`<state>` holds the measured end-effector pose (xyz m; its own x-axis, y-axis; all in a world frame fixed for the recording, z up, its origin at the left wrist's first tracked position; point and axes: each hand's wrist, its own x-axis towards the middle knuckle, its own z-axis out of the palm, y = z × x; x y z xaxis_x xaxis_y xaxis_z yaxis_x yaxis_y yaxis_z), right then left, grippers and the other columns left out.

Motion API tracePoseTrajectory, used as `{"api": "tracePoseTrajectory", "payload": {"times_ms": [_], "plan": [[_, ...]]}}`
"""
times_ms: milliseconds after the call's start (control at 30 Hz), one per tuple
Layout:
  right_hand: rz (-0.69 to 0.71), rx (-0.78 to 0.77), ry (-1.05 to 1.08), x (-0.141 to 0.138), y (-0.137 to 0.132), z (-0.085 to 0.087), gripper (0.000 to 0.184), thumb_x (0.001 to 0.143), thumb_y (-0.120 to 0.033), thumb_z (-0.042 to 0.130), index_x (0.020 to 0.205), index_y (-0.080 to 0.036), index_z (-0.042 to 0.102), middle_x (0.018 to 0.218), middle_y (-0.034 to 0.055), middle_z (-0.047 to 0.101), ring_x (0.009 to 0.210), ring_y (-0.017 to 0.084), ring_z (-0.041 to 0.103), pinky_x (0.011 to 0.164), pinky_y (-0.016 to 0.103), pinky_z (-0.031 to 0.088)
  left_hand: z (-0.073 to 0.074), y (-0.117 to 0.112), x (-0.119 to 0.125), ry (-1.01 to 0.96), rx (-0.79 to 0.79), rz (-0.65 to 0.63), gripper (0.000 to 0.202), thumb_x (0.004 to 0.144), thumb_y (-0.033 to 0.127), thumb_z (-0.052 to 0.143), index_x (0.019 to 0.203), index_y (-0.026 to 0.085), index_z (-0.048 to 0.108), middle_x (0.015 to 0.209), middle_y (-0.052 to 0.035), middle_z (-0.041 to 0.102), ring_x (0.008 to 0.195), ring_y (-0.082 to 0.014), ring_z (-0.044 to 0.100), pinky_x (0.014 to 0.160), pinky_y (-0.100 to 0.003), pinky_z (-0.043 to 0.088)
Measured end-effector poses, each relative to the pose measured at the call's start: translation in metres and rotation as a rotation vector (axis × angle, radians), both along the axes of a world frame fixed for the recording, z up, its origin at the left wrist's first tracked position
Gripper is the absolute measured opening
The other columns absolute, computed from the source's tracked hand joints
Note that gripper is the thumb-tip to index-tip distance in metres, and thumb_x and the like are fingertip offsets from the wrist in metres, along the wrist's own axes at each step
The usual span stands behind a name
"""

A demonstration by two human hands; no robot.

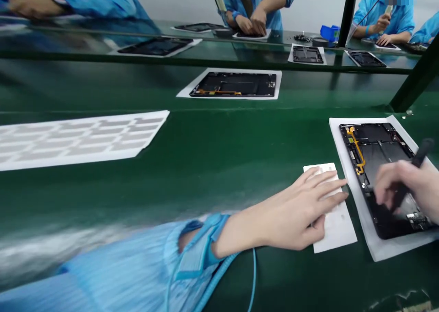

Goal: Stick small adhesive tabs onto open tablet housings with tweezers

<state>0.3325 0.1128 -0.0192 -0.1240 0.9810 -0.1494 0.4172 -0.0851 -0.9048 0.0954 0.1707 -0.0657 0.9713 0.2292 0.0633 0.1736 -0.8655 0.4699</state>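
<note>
My left hand (302, 211) lies flat, fingers spread, on a small white sheet of labels (338, 225) on the green bench. My right hand (399, 188) grips a black-handled tool (420, 154), probably a screwdriver, whose tip is hidden under my fingers. That hand sits over an opened tablet housing (387, 152), dark inside, with a yellow flex cable (356, 150) along its left side. The housing rests on a white paper sheet (377, 250), next to the label sheet.
A large white sheet with rows of grey labels (78, 140) lies to the left. Another tablet housing on paper (233, 84) lies ahead. Beyond a dark post (348, 15), co-workers in blue smocks handle similar housings at a far bench. A blue cord (254, 280) hangs from my left wrist.
</note>
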Motion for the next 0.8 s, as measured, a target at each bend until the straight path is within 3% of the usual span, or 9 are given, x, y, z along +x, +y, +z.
{"api": "tracePoseTrajectory", "payload": {"times_ms": [100,233,333,467,667,800], "plan": [[0.125,-0.168,0.095,-0.026,0.012,-0.012,0.053,0.087,-0.066,0.048,0.065,-0.02,0.062,0.055,0.0003,0.059,0.047,0.015,0.061,0.05,0.025,0.052,0.004,-0.004,0.0,0.018,-0.011,0.021,0.044,0.085,0.012,0.044,0.128,0.008,0.054,0.138,-0.0158,0.051,0.136,-0.0336,0.035,0.115,-0.05,0.021],[0.184,-0.201,0.233,-0.028,0.004,-0.025,0.035,0.09,-0.052,0.056,0.081,-0.019,0.058,0.078,0.0013,0.06,0.07,0.015,0.066,0.066,0.024,0.057,0.005,-0.009,0.0,-0.002,-0.084,0.074,0.03,0.097,0.03,0.05,0.119,0.013,0.06,0.128,-0.0131,0.057,0.132,-0.0308,0.041,0.117,-0.048,0.02],[0.178,-0.149,0.221,-0.026,-0.003,-0.029,0.026,0.095,-0.042,0.053,0.084,-0.019,0.057,0.08,0.0015,0.056,0.072,0.014,0.064,0.065,0.023,0.057,0.004,-0.014,0.001,-0.005,-0.077,0.112,0.041,0.095,0.038,0.057,0.126,0.011,0.055,0.135,-0.0148,0.054,0.135,-0.0324,0.038,0.117,-0.05,0.021],[0.137,-0.116,0.226,-0.029,-0.006,-0.032,0.023,0.096,-0.037,0.051,0.081,-0.02,0.056,0.081,0.0015,0.055,0.069,0.014,0.065,0.063,0.023,0.06,0.002,-0.018,0.004,0.051,-0.04,0.15,0.058,0.096,0.043,0.051,0.138,0.003,0.044,0.148,-0.0184,0.039,0.142,-0.0323,0.028,0.118,-0.047,0.016],[0.145,-0.059,0.113,-0.033,-0.004,-0.03,0.018,0.094,-0.027,0.05,0.077,-0.02,0.055,0.075,0.0013,0.058,0.063,0.014,0.066,0.057,0.023,0.058,0.004,-0.019,0.004,0.093,-0.021,0.138,0.061,0.098,0.043,0.044,0.141,0.0,0.04,0.152,-0.0191,0.031,0.145,-0.0301,0.021,0.119,-0.043,0.009],[0.139,-0.097,0.079,-0.034,-0.002,-0.029,0.018,0.092,-0.027,0.05,0.074,-0.021,0.052,0.068,0.0004,0.059,0.057,0.016,0.068,0.051,0.023,0.056,0.004,-0.018,0.004,0.085,-0.025,0.131,0.061,0.099,0.042,0.044,0.141,-0.001,0.04,0.153,-0.0195,0.028,0.145,-0.0311,0.019,0.119,-0.045,0.01]]}}
